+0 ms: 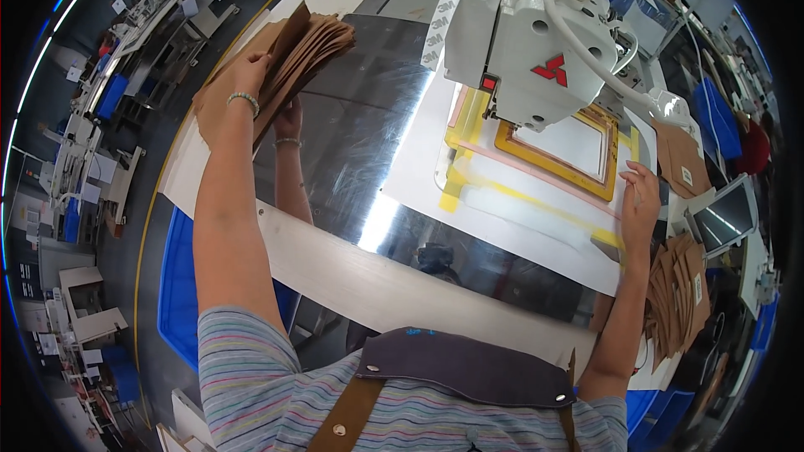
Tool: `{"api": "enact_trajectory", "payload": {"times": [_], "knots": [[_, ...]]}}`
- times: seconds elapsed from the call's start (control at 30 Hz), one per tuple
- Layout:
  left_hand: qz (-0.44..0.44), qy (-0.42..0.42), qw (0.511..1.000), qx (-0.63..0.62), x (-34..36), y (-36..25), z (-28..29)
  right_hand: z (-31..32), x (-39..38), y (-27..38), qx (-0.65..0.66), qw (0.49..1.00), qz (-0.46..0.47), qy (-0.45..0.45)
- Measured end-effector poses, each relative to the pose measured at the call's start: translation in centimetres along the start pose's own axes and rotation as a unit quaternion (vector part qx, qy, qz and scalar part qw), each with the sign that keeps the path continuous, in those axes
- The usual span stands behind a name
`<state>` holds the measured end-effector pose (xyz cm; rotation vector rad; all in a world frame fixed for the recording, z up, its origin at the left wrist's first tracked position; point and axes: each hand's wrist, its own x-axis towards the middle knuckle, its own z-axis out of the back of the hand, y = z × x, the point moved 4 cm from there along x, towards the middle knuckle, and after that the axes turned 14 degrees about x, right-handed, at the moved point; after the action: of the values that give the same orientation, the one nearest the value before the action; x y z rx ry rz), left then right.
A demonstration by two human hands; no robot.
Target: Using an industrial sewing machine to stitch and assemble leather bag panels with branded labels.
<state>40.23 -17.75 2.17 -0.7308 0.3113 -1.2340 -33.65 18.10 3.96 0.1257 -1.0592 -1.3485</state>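
Observation:
At the far left of the worktable, my left hand (249,75) pinches the edge of a brown panel at a fanned stack of brown cut panels (314,43); I cannot tell whether they are leather or cloth. My right hand (641,197) rests beside the right edge of a white template sheet (502,209), its fingers apart and slightly bent, with nothing seen in them. Left of that hand lies a yellow-edged rectangular clamp frame (610,169), under the white head of an industrial sewing machine (536,50). Yellow tape strips (450,199) mark the sheet.
A shiny metal plate (352,142) covers the table's middle and mirrors my left arm. More brown panels (677,285) lie at the right, near a screen (727,216). Blue bins (177,285) stand below the table's left edge. Other workbenches line the far left.

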Motion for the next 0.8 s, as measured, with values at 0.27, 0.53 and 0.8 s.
{"api": "enact_trajectory", "payload": {"times": [0.27, 0.53, 0.8], "knots": [[-0.253, -0.054, 0.962, 0.090, -9.7, -11.5, -3.1, -1.1, 1.1, 7.3, -0.046, 0.993, 0.090, 0.063], [-0.310, -0.016, 0.950, -0.017, -19.3, -14.7, -5.8, -5.3, 2.0, 13.2, -0.046, 0.967, 0.162, 0.190], [-0.604, 0.089, 0.772, 0.176, -35.2, -17.0, -4.2, -16.5, 1.2, 17.0, -0.058, 0.921, 0.317, 0.221]]}}
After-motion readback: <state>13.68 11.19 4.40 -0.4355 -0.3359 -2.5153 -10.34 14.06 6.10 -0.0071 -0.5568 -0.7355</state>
